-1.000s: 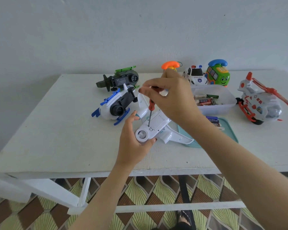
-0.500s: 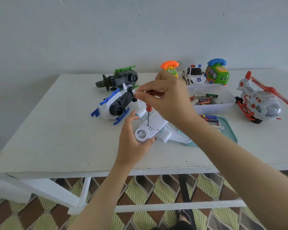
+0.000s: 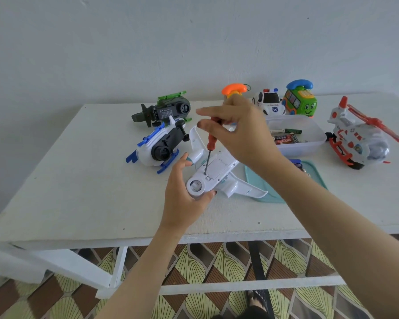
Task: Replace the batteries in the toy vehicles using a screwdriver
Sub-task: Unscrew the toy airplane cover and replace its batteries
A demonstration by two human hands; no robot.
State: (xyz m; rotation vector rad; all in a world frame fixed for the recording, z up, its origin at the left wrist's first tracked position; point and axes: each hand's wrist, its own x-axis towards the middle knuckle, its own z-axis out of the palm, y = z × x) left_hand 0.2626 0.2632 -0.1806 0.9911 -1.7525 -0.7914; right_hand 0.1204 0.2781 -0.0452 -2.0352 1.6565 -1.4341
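A white toy airplane (image 3: 219, 171) lies belly up near the front middle of the white table (image 3: 78, 192). My left hand (image 3: 182, 196) grips its nose end from below. My right hand (image 3: 237, 132) pinches the red handle of a screwdriver (image 3: 210, 143), with the index finger stretched out to the left. The screwdriver stands nearly upright and its tip sits in a screw hole on the plane's battery cover.
A blue-white helicopter (image 3: 158, 148) and a dark green one (image 3: 166, 110) lie left of the plane. A clear tub of batteries (image 3: 295, 137), a teal lid (image 3: 270, 194) with batteries, a red-white helicopter (image 3: 359, 139), a police car (image 3: 270, 104), a green bus (image 3: 301, 101) and an orange toy phone (image 3: 234, 89) stand at right and back.
My right hand's fingers have shifted round the screwdriver handle, the index finger now stretched out. The plane, the left hand and the screwdriver tip stay in place.
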